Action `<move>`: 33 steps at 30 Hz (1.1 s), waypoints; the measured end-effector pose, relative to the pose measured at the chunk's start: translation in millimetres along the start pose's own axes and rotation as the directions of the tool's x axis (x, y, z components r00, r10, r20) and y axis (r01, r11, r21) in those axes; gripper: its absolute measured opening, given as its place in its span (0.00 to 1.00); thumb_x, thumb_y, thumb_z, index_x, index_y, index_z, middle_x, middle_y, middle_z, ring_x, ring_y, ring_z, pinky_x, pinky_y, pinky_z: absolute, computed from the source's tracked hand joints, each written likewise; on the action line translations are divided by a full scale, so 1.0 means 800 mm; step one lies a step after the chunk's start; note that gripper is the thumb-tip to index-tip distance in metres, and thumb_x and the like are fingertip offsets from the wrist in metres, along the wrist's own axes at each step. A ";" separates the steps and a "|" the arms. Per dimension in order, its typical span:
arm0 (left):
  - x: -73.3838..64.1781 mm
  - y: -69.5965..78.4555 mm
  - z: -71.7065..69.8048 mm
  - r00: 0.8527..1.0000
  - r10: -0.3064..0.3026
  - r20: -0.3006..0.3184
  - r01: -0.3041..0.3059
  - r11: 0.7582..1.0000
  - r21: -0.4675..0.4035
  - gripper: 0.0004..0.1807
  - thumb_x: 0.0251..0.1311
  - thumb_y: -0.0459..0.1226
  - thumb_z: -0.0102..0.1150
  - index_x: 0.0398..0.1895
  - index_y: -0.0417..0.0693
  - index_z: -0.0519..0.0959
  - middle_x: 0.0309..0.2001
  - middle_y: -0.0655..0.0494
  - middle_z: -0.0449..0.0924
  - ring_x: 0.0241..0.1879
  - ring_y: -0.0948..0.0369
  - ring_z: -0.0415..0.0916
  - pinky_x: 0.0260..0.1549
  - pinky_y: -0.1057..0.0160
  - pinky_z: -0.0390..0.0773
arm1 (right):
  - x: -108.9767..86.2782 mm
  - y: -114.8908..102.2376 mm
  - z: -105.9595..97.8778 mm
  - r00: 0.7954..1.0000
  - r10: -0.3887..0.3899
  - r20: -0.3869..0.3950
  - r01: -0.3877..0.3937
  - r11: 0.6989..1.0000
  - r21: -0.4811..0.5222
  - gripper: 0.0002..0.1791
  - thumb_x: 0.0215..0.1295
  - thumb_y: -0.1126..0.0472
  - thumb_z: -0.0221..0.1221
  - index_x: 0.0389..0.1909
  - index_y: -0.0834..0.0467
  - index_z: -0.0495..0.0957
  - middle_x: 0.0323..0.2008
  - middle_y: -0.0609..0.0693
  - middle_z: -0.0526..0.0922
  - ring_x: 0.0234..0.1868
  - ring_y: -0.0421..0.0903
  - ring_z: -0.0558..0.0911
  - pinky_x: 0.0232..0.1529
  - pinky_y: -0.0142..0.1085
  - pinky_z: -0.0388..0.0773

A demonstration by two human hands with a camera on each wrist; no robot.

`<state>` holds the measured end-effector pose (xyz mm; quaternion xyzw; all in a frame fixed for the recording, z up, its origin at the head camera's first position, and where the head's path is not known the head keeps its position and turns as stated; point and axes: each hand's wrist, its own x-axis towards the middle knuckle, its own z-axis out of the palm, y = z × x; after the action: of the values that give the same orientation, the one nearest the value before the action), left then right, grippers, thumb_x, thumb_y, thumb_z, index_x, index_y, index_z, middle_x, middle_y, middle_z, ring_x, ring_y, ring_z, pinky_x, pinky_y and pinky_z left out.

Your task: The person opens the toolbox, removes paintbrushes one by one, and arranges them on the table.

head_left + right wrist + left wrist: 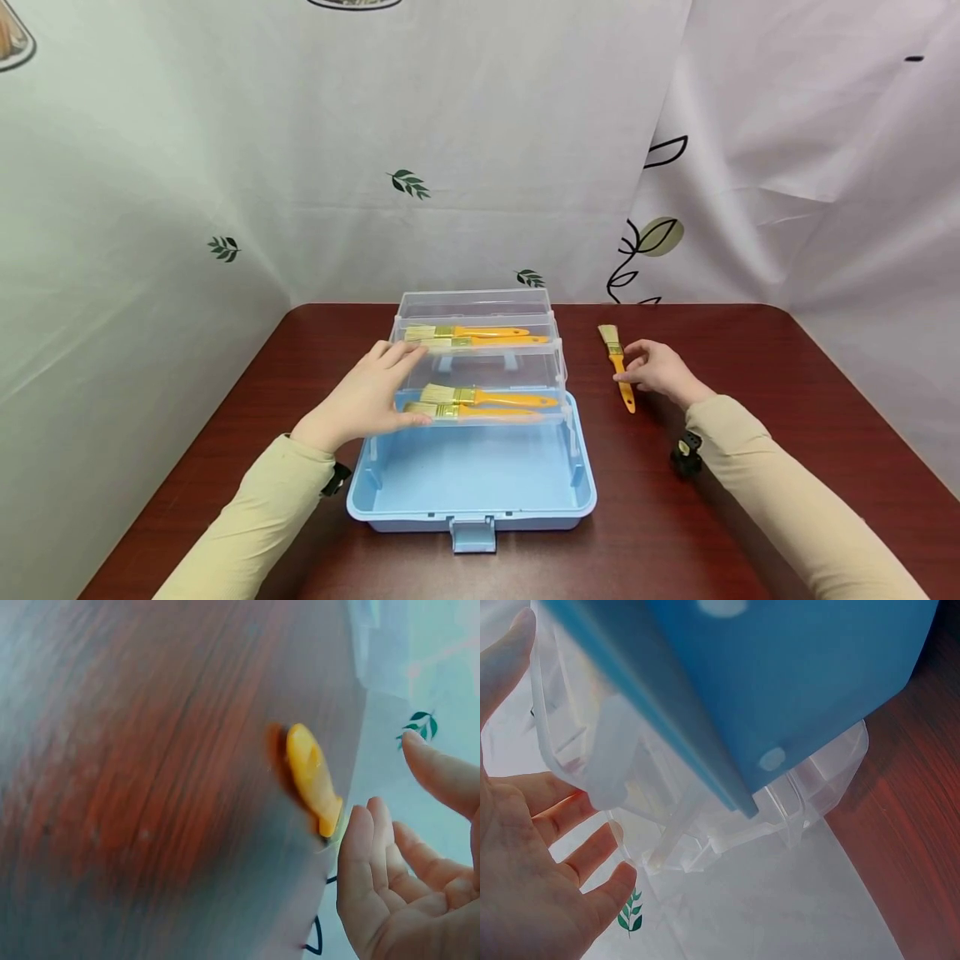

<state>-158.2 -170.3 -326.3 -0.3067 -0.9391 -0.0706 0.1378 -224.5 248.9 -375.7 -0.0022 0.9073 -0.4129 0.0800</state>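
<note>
A light blue storage box [472, 479] stands opened out on the table, clear trays raised above its base. Two paintbrushes with yellow handles [498, 332] lie in the upper tray [504, 348], two more [517, 399] in the lower tray [487, 420]. At the trays' left end is my left hand [367, 392], fingertips by the upper tray and thumb at the lower one. My right hand [660, 371] is beside a loose paintbrush [617, 360] right of the box, fingertips close to its handle. In the right wrist view, thumb and fingers are spread apart near that brush's handle [311, 776].
The dark red wooden table [757, 367] extends on both sides of the box. A latch [473, 535] hangs from the box's front edge. White cloth [480, 167] printed with leaves rises behind the table and along its sides.
</note>
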 end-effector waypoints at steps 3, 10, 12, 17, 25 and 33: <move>0.000 0.000 -0.001 1.000 -0.001 0.001 0.001 1.000 0.000 0.54 0.36 0.60 0.70 0.65 0.39 0.64 0.60 0.47 0.69 0.52 0.53 0.65 0.51 0.53 0.72 | -0.002 -0.002 0.000 0.999 -0.008 0.032 0.007 0.999 0.046 0.34 0.56 0.59 0.64 0.59 0.70 0.62 0.38 0.59 0.78 0.35 0.46 0.80 0.42 0.41 0.81; -0.001 0.000 -0.001 1.000 0.007 -0.006 -0.007 1.000 0.003 0.54 0.36 0.60 0.70 0.65 0.40 0.64 0.59 0.46 0.69 0.51 0.53 0.65 0.50 0.53 0.72 | -0.006 -0.006 0.005 0.993 -0.037 0.114 0.018 0.987 0.160 0.35 0.59 0.55 0.61 0.62 0.68 0.61 0.40 0.54 0.78 0.40 0.45 0.81 0.48 0.43 0.79; -0.001 0.000 -0.001 1.000 0.008 -0.007 -0.008 1.000 0.001 0.54 0.36 0.60 0.70 0.65 0.40 0.64 0.59 0.46 0.69 0.51 0.53 0.65 0.50 0.53 0.72 | -0.008 -0.008 0.006 0.990 -0.057 0.132 0.031 0.982 0.189 0.35 0.60 0.55 0.61 0.63 0.68 0.60 0.40 0.53 0.79 0.41 0.45 0.80 0.48 0.42 0.79; 0.000 0.000 0.000 1.000 0.007 -0.006 -0.007 1.000 -0.001 0.54 0.36 0.60 0.70 0.65 0.40 0.64 0.60 0.47 0.69 0.52 0.53 0.65 0.51 0.53 0.72 | -0.013 -0.016 0.012 0.981 -0.083 0.177 0.035 0.966 0.257 0.34 0.61 0.56 0.60 0.63 0.67 0.59 0.43 0.55 0.80 0.41 0.45 0.80 0.49 0.42 0.79; -0.001 -0.001 0.000 1.000 0.005 -0.007 -0.005 1.000 0.002 0.54 0.36 0.60 0.70 0.65 0.40 0.64 0.60 0.47 0.69 0.52 0.53 0.65 0.51 0.53 0.72 | -0.023 -0.030 0.018 0.968 -0.110 0.225 0.034 0.947 0.319 0.33 0.63 0.55 0.57 0.64 0.67 0.58 0.53 0.66 0.73 0.47 0.49 0.79 0.53 0.44 0.76; -0.001 -0.001 0.000 1.000 0.002 -0.006 -0.002 1.000 -0.003 0.53 0.36 0.60 0.70 0.65 0.40 0.64 0.60 0.47 0.68 0.52 0.53 0.65 0.51 0.53 0.73 | -0.032 -0.052 0.016 0.961 -0.142 0.236 0.059 0.942 0.330 0.30 0.65 0.54 0.55 0.62 0.65 0.61 0.51 0.63 0.74 0.47 0.50 0.78 0.53 0.43 0.76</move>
<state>-158.0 -171.3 -326.5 -0.3075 -0.9383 -0.0731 0.1404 -200.2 214.1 -349.2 -0.0891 0.8089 -0.5544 0.1745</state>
